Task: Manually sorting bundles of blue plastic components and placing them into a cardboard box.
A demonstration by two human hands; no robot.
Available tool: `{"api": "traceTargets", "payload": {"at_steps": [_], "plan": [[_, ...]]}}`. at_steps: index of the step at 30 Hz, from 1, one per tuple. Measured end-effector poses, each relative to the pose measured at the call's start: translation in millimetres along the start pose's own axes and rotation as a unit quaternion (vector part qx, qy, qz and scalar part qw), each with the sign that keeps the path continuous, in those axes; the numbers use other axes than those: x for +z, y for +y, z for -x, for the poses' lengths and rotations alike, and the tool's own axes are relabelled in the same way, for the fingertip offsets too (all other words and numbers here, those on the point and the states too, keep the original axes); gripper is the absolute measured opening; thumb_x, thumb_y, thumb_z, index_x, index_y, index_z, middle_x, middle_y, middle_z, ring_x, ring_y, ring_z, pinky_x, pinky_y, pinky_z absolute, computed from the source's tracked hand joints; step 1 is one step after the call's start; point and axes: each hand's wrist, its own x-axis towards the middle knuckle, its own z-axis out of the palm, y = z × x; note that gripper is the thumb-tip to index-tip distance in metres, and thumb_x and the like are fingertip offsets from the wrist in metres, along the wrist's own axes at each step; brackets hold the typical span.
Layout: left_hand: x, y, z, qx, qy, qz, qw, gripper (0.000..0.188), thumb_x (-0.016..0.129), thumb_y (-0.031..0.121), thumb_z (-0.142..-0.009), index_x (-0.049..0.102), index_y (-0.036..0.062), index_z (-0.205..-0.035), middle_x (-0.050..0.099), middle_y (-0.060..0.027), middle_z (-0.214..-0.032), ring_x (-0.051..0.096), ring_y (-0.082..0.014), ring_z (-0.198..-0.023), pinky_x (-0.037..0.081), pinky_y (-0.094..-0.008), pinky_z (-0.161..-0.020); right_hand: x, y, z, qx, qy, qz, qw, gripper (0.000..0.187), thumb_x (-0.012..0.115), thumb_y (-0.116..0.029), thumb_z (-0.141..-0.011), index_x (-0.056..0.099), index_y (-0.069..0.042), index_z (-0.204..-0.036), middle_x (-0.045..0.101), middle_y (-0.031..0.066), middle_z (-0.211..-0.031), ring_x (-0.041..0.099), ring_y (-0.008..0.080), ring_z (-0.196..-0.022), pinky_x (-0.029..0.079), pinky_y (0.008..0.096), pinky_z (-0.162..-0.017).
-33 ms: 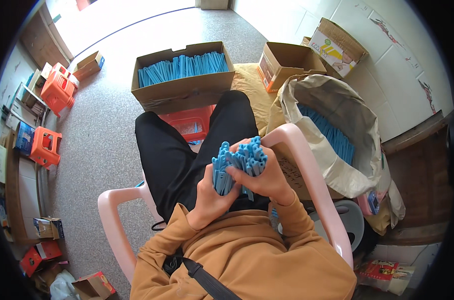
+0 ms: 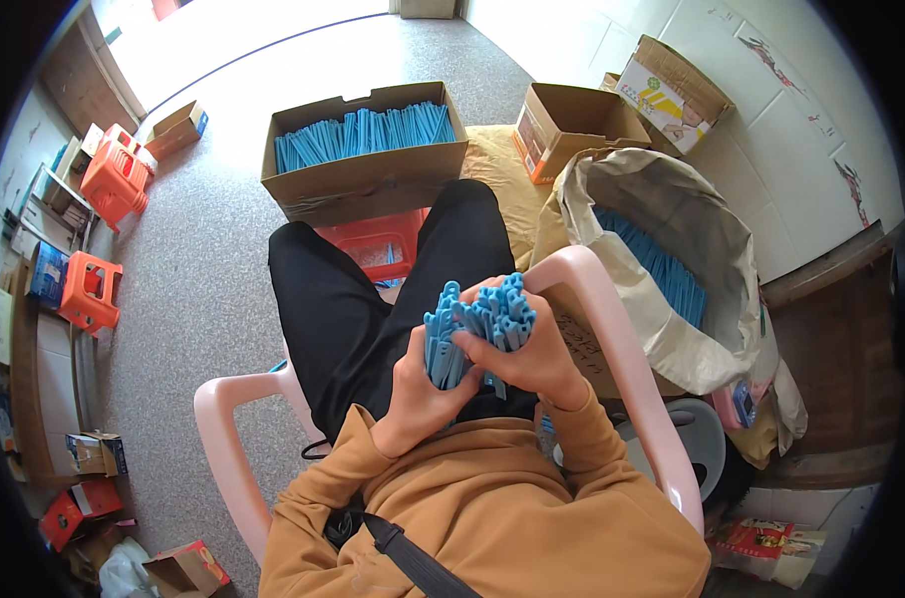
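Observation:
Both my hands are in front of my lap, wrapped round bunches of slim blue plastic sticks with rounded ends and small holes. My left hand (image 2: 423,391) grips the left-hand bunch of sticks (image 2: 443,344), ends upward. Around the right-hand bunch of sticks (image 2: 504,314) is my right hand (image 2: 537,359), its thumb lying across toward the left bunch. The two bunches are side by side, their tops nearly touching. The lower ends are mostly hidden by my fingers. What the sticks belong to, I cannot tell.
Beyond my knees stands a cardboard box (image 2: 363,184) of blue sticks, above a red plastic basin (image 2: 408,239). An open sack (image 2: 727,249) with more sticks is at right, past the pink chair's armrest (image 2: 612,319). Orange stools (image 2: 92,294) line the left wall.

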Motion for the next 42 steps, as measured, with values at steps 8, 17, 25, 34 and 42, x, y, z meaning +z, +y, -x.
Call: {"api": "traceTargets", "payload": {"at_steps": [8,17,25,34,42], "plan": [[-14,-10,-1,-0.118,-0.118,0.273,0.947,0.052,0.066,0.015,-0.074,0.037,0.0009,-0.116,0.055,-0.0085,-0.098,0.059,-0.0135,-0.08,0.048,-0.0265,-0.071,-6,4,6,0.036,0.027,-0.012,0.999,0.02,0.065,0.003,-0.069,0.058,-0.001,-0.087,0.058,0.0026,-0.079,0.057,0.0099,-0.076,0.046,0.0225,-0.068],[-15,-14,1,-0.162,-0.127,0.29,0.935,0.054,0.061,0.015,-0.08,0.032,0.0011,-0.123,0.051,-0.008,-0.104,0.055,-0.0131,-0.087,0.047,-0.0268,-0.074,-5,17,9,0.039,-0.018,-0.092,0.995,0.03,0.066,-0.001,-0.073,0.052,-0.001,-0.099,0.062,0.0064,-0.087,0.058,0.009,-0.07,0.048,0.0227,-0.061],[-21,-13,-1,-0.155,-0.138,0.255,0.945,0.051,0.065,0.012,-0.076,0.04,0.0,-0.119,0.053,-0.0073,-0.111,0.051,-0.0126,-0.1,0.037,-0.0285,-0.091,-13,25,10,0.089,-0.007,-0.14,0.986,0.037,0.063,0.006,-0.068,0.046,-0.001,-0.101,0.058,0.0075,-0.085,0.057,0.0141,-0.08,0.047,0.0272,-0.072],[-22,-10,-2,-0.165,-0.181,0.268,0.932,0.052,0.066,0.003,-0.071,0.041,-0.001,-0.117,0.056,-0.004,-0.089,0.057,-0.0098,-0.075,0.047,-0.0239,-0.067,-4,9,10,0.059,0.044,-0.12,0.99,0.031,0.063,0.004,-0.073,0.049,-0.001,-0.1,0.058,0.0065,-0.084,0.056,0.0103,-0.076,0.047,0.0222,-0.067],[-15,-4,-4,-0.11,-0.129,0.197,0.966,0.041,0.062,-0.002,-0.067,0.045,0.0002,-0.104,0.056,-0.0032,-0.083,0.055,-0.0088,-0.072,0.046,-0.0222,-0.065,-20,-26,24,0.129,-0.087,-0.202,0.967,0.029,0.065,0.002,-0.072,0.051,-0.003,-0.097,0.056,0.0066,-0.079,0.058,0.0115,-0.069,0.048,0.0216,-0.058]]}}
